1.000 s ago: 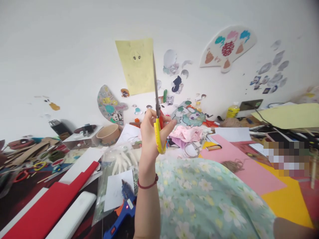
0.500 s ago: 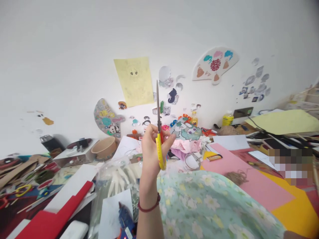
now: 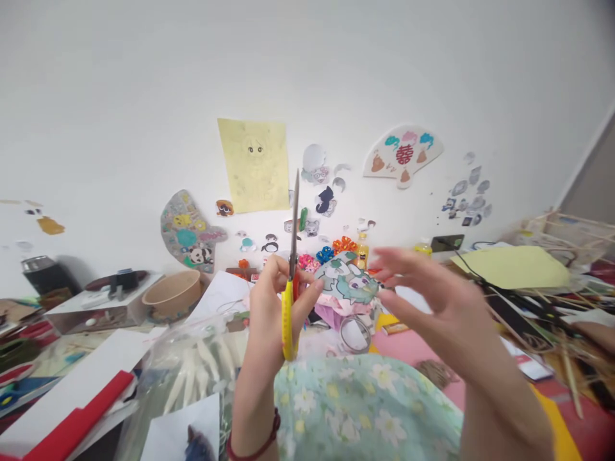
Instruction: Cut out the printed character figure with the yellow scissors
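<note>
Upright in my left hand (image 3: 273, 314) is a pair of scissors (image 3: 291, 288) with yellow handles and some red, its closed blades pointing up. My fingers are closed around the handles. My right hand (image 3: 432, 301) is raised on the other side, slightly blurred, its fingers spread and curved. Between my hands shows a cut-out drawing (image 3: 350, 282) of a green and white cartoon character. My left thumb and right fingers come near its edges; I cannot tell whether they touch it. Below lies floral green fabric (image 3: 346, 403).
Crowded craft table: pink cloth (image 3: 339, 307), a roll of clear tape (image 3: 355, 334), a bag of white hand shapes (image 3: 196, 371), red card (image 3: 81, 416) and a brown bowl (image 3: 173, 294). Yellow paper (image 3: 514, 272) lies at right. Drawings and a paper fan (image 3: 403, 153) hang on the wall.
My right hand has come up into view from the lower right. The scissors in my left hand sit slightly lower and further left in view. The view has shifted too.
</note>
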Demonstrator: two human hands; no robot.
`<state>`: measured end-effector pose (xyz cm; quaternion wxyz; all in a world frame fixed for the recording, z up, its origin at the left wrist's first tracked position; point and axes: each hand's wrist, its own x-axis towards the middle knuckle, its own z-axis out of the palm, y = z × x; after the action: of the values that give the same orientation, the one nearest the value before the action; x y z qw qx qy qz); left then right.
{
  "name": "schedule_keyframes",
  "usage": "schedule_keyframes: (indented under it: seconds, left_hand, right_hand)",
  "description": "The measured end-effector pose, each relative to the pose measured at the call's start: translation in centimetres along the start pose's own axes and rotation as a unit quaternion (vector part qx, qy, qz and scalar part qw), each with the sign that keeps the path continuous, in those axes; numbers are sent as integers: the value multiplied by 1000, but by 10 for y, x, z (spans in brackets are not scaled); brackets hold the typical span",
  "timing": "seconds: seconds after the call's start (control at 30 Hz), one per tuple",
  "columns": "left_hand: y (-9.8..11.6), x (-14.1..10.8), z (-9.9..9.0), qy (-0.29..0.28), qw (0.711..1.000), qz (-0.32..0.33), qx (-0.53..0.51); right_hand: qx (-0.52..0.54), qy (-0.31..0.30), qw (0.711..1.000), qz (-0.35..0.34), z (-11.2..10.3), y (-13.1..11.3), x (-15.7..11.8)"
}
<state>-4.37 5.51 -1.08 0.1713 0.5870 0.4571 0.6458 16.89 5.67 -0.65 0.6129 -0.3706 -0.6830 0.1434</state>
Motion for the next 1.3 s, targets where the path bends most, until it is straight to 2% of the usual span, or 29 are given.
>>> schedule_keyframes:
  seconds: [0.13,0.23,0.3,0.43,0.5,0.57,0.63,0.73,0.87,0.97,1.03,1.1,1.2,1.3]
  left_hand:
    - [-5,1,2,22,999,12,35]
    - [-11,4,5,38,998,6,48]
    - [-16,7,8,45,997,8,55]
    - [-24,14,14,58,997,25,47]
    - [-26,15,18,63,997,20,40]
    - [-26,16,23,76,996,16,36]
    - [-25,15,27,99,995,17,28]
    - [-26,13,32,115,993,30,18]
    - [-29,10,34,48,997,42,47]
    - [-31,10,39,-16,998,50,47]
    - [-32,10,43,-64,995,53,47]
    - [-31,9,49,-95,993,31,69]
    - [-27,5,56,-98,990,-27,100]
    - [-20,1,62,-102,985,-51,128]
  right_hand:
    - [1,-142,988,59,26,22,17]
    - [19,-232,970,66,36,30,25]
    - [66,-280,952,104,40,34,29]
    - [179,-307,914,196,47,43,31]
    - [202,-306,906,210,50,48,32]
    - [193,-305,910,203,53,52,33]
    - [184,-283,921,194,55,55,34]
    - [229,-201,930,206,58,55,37]
    - [293,-57,934,197,57,52,39]
    - [305,22,933,188,51,52,39]
    - [303,50,933,186,46,52,39]
    - [296,67,936,180,42,52,38]
    - [269,98,942,173,37,49,34]
    - [234,132,949,162,36,47,31]
